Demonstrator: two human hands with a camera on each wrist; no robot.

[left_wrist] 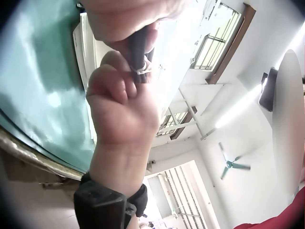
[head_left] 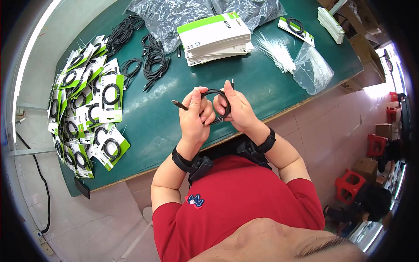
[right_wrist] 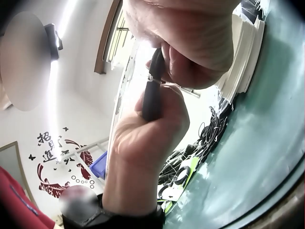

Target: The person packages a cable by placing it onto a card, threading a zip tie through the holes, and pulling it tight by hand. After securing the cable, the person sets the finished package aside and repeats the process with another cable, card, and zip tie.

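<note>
A black cable (head_left: 214,91) wound into a small coil is held between both hands above the near part of the green table. My left hand (head_left: 195,117) grips the coil's left side, and a connector end (head_left: 179,105) sticks out past it to the left. My right hand (head_left: 239,110) pinches the right side, where the other cable end (head_left: 232,83) points up by the thumb. In the left wrist view, a thin pale tie (left_wrist: 143,70) circles the cable bundle between the hands. That tie (right_wrist: 150,78) also shows in the right wrist view.
Packaged cables on green-and-white cards (head_left: 111,98) heap at the left. Loose black cables (head_left: 156,65) lie behind the hands, near a stack of cards (head_left: 214,37). White zip ties (head_left: 279,52) and a clear bag (head_left: 313,72) lie to the right, close to the table edge (head_left: 301,104).
</note>
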